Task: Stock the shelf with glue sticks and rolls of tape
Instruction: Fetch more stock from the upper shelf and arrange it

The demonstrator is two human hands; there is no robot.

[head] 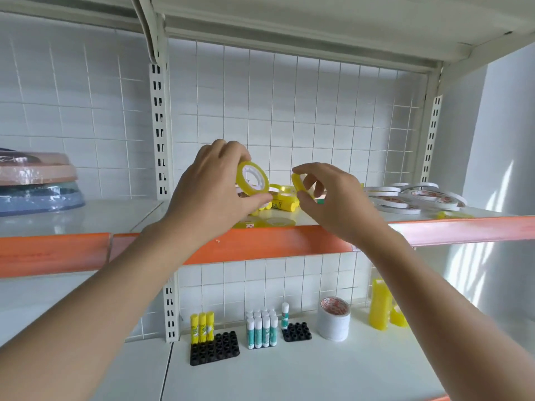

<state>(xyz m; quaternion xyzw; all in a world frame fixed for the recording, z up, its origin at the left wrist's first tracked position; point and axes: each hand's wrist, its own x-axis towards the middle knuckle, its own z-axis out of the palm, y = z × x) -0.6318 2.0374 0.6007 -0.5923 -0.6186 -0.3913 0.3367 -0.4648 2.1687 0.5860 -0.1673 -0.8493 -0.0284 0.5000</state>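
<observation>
Two yellow tape rolls held up over the upper shelf's orange front edge.

The left hand [214,189] has its fingers curled round one yellow roll [252,178], tilted; the right hand [333,198] pinches a second roll [298,182] edge-on, likely to sort them. More yellow tape and glue sticks [282,203] lie behind; flat white rolls [417,198] crowd the shelf's right end.
</observation>
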